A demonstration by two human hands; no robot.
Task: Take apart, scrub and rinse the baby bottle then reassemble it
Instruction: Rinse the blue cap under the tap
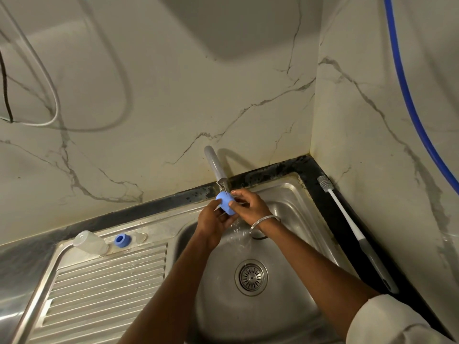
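Grips a blue cap [225, 203] in both hands just under the tap [216, 167], over the back of the sink [285, 194]. Curls the left hand [213, 219] round the cap from below. Pinches it from the right with the right hand [250, 207], fingers bent against its side. Wears a bangle [264, 220] on the right wrist. Below the hands, running water [238, 232], above the drain [251, 277]. At the back of the draining board [104, 289], lying on its side: the clear bottle [90, 242]. Just right of it, not touching: the blue ring [121, 240]. On the dark worktop strip right of the sink, along the wall: a long brush [357, 234].
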